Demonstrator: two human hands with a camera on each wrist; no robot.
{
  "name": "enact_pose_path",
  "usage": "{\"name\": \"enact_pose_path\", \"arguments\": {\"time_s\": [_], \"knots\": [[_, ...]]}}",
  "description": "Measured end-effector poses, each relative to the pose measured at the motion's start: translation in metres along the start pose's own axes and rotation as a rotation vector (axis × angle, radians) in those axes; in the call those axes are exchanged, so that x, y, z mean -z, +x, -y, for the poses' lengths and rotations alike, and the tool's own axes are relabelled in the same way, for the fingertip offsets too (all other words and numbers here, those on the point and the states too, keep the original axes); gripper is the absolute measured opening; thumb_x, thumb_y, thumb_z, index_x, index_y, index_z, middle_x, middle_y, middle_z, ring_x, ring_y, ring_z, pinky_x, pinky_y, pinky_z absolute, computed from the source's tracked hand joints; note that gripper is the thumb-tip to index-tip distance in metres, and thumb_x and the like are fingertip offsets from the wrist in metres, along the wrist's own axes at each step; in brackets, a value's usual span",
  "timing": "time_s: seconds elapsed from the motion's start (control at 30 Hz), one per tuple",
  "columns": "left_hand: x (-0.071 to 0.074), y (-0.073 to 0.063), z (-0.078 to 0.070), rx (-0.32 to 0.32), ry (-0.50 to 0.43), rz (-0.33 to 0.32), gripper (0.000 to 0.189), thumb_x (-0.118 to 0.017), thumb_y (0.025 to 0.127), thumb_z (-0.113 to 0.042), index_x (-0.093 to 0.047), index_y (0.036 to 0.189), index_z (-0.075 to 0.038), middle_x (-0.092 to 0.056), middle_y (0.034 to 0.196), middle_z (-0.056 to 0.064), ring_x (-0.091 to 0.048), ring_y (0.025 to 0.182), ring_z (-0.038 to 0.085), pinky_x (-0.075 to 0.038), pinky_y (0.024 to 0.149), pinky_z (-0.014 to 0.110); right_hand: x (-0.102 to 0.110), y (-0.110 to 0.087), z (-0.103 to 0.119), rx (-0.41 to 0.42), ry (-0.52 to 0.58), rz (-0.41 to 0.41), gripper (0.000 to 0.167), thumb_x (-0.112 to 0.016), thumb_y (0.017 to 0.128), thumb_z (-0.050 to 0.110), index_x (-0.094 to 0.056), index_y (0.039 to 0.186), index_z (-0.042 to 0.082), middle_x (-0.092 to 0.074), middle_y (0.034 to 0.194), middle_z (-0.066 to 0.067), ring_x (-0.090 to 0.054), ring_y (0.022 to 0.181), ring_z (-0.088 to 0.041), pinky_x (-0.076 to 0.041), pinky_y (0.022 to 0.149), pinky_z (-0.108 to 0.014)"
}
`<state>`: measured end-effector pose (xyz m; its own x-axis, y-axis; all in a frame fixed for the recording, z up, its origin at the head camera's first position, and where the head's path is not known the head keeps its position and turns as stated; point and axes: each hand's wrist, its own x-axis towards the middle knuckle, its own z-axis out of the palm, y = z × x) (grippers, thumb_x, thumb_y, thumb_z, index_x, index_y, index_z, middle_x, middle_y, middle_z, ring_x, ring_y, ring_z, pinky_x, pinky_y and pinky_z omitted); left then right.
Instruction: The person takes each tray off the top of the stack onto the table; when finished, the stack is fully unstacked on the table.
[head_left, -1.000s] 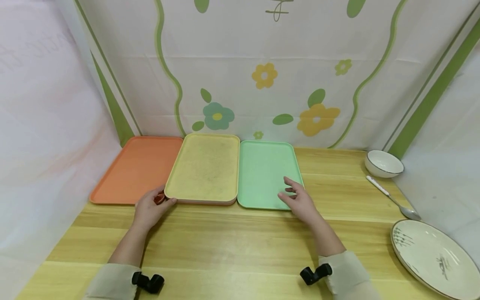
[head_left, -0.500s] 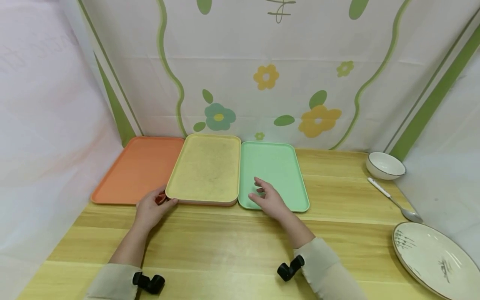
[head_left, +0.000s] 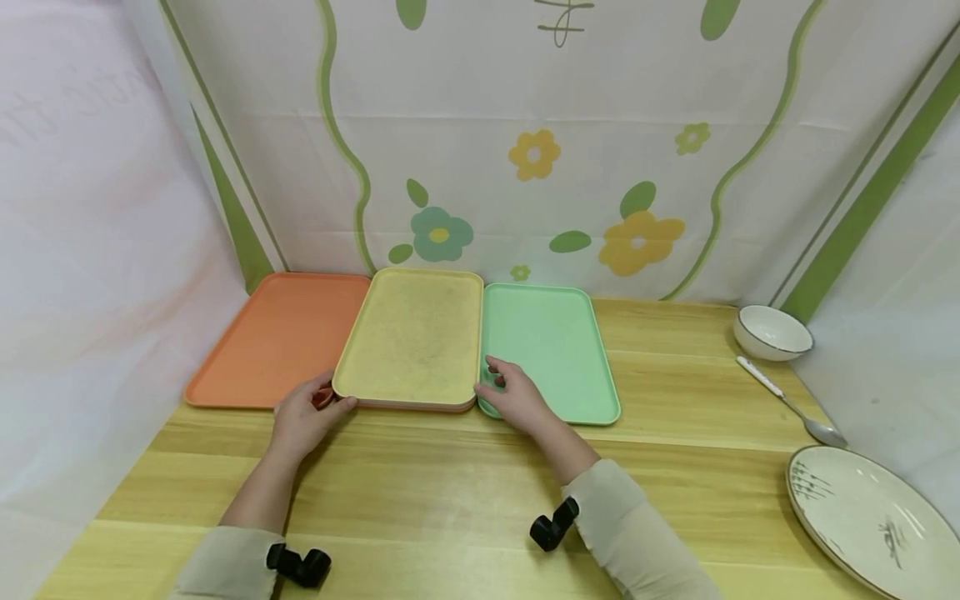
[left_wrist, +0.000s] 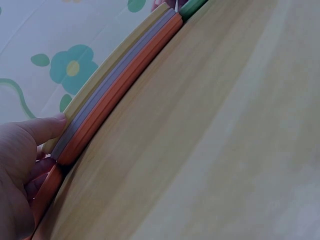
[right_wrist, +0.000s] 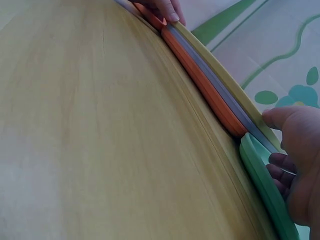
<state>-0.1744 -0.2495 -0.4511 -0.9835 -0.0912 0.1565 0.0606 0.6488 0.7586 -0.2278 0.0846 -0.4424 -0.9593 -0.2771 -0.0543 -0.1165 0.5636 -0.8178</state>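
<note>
A yellow tray point(head_left: 411, 337) tops a stack in the middle of the table. Under it, the left wrist view shows a purple tray point(left_wrist: 117, 79) and orange tray edges point(left_wrist: 120, 90). My left hand point(head_left: 298, 421) grips the stack's front left corner, thumb on the yellow edge, fingers lower at the side. At the front right corner, my right hand point(head_left: 517, 404) has its thumb tip on the yellow tray's edge. Its other fingers bend loosely over the green tray point(head_left: 558, 346), apart from the yellow one. Left of the stack lies another orange tray point(head_left: 281, 333).
On the right stand a white bowl point(head_left: 772, 332), a spoon point(head_left: 791, 404) with a white handle, and an oval plate point(head_left: 873, 517). A flower-printed cloth point(head_left: 570, 92) hangs behind the trays, and pale cloth point(head_left: 97, 250) closes off the left side.
My right hand has moved left across the green tray to the yellow tray's right front corner. The left hand has kept its place at the left corner; the trays look unmoved.
</note>
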Motion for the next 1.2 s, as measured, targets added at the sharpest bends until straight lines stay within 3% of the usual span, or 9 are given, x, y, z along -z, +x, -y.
{"name": "enact_pose_path", "arguments": {"time_s": [0.2, 0.37, 0.5, 0.67, 0.8, 1.1, 1.2], "knots": [[-0.001, -0.001, -0.001, -0.003, 0.002, 0.0, 0.064, -0.072, 0.089, -0.029, -0.05, 0.141, 0.001, -0.063, 0.122, 0.028, -0.056, 0.117, 0.045, -0.016, 0.105, 0.062, -0.003, 0.004, 0.0, 0.005, -0.066, 0.001, 0.056, -0.06, 0.097, 0.036, -0.047, 0.145, 0.009, -0.052, 0.142, -0.013, -0.054, 0.124, -0.032, -0.046, 0.101, -0.049], [-0.001, -0.001, 0.001, 0.005, -0.02, 0.005, 0.065, -0.072, 0.09, -0.03, -0.049, 0.142, 0.002, -0.063, 0.123, 0.028, -0.056, 0.116, 0.044, -0.014, 0.108, 0.063, -0.005, 0.005, 0.004, -0.004, -0.047, 0.007, 0.056, -0.059, 0.097, 0.035, -0.047, 0.144, 0.007, -0.052, 0.141, -0.013, -0.056, 0.115, -0.028, -0.049, 0.094, -0.046], [0.0, -0.001, 0.002, 0.012, -0.031, 0.011, 0.066, -0.072, 0.09, -0.031, -0.048, 0.142, 0.001, -0.062, 0.124, 0.028, -0.056, 0.117, 0.044, -0.013, 0.109, 0.063, -0.007, 0.005, 0.006, -0.032, 0.03, -0.011, 0.054, -0.061, 0.097, 0.032, -0.049, 0.143, 0.007, -0.054, 0.138, -0.011, -0.055, 0.109, -0.024, -0.049, 0.087, -0.041], [0.001, -0.001, 0.002, 0.024, -0.035, 0.017, 0.065, -0.07, 0.091, -0.033, -0.048, 0.143, 0.0, -0.06, 0.129, 0.028, -0.056, 0.119, 0.042, -0.03, 0.108, 0.057, -0.01, 0.006, 0.01, -0.031, 0.165, -0.04, 0.054, -0.064, 0.095, 0.025, -0.048, 0.142, 0.004, -0.058, 0.13, -0.013, -0.056, 0.105, -0.022, -0.05, 0.084, -0.035], [0.001, -0.001, 0.001, 0.027, -0.034, 0.018, 0.064, -0.07, 0.091, -0.033, -0.048, 0.143, -0.001, -0.061, 0.128, 0.027, -0.057, 0.119, 0.041, -0.034, 0.106, 0.056, -0.013, 0.005, 0.015, -0.04, 0.263, -0.053, 0.06, -0.066, 0.093, 0.02, -0.043, 0.144, 0.001, -0.057, 0.126, -0.016, -0.055, 0.101, -0.02, -0.049, 0.082, -0.03], [0.0, 0.0, 0.001, 0.027, -0.04, 0.016, 0.064, -0.07, 0.091, -0.033, -0.048, 0.143, -0.001, -0.061, 0.127, 0.028, -0.055, 0.119, 0.043, -0.023, 0.107, 0.059, -0.016, 0.006, 0.021, -0.082, 0.389, -0.048, 0.068, -0.064, 0.091, 0.01, -0.033, 0.151, 0.001, -0.051, 0.131, -0.022, -0.059, 0.099, -0.02, -0.052, 0.078, -0.025], [-0.001, 0.0, 0.001, 0.024, -0.037, 0.015, 0.063, -0.07, 0.091, -0.032, -0.05, 0.142, -0.001, -0.061, 0.126, 0.027, -0.056, 0.118, 0.042, -0.026, 0.107, 0.058, -0.015, 0.006, 0.023, -0.105, 0.429, -0.032, 0.068, -0.061, 0.091, 0.006, -0.03, 0.152, 0.002, -0.049, 0.138, -0.025, -0.062, 0.1, -0.023, -0.055, 0.08, -0.028]]}}
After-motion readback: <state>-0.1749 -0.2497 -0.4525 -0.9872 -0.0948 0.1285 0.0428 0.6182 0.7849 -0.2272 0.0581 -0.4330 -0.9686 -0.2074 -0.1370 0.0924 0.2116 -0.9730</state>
